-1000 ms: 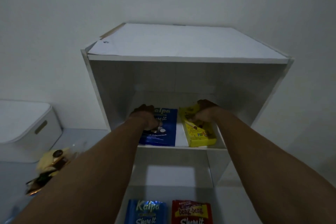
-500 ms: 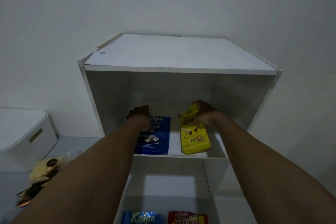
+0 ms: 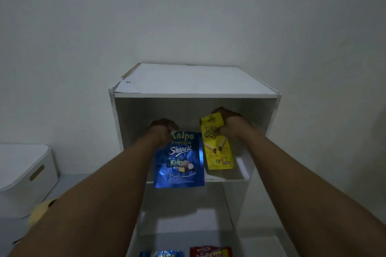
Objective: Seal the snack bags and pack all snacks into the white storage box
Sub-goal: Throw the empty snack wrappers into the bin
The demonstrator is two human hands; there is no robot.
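Note:
My left hand (image 3: 161,131) grips the top edge of a blue Kalpa snack bag (image 3: 180,162), which hangs tilted out over the front edge of the upper shelf. My right hand (image 3: 228,124) holds the top of a yellow Popstix box (image 3: 217,150), lifted upright at the shelf's front. Both sit inside the white open shelf unit (image 3: 194,95). The white storage box (image 3: 23,177) with its lid on stands on the floor at the far left.
On the lower shelf lie another blue Kalpa bag (image 3: 161,253) and a red Beng-Beng bag (image 3: 211,252), cut off by the frame's bottom. A yellow snack pack (image 3: 40,212) lies on the floor beside the storage box, partly behind my left arm. A plain wall stands behind.
Both hands have pulled the blue bag and the yellow box from lying flat on the shelf to raised and drawn forward. The camera has tilted up and back.

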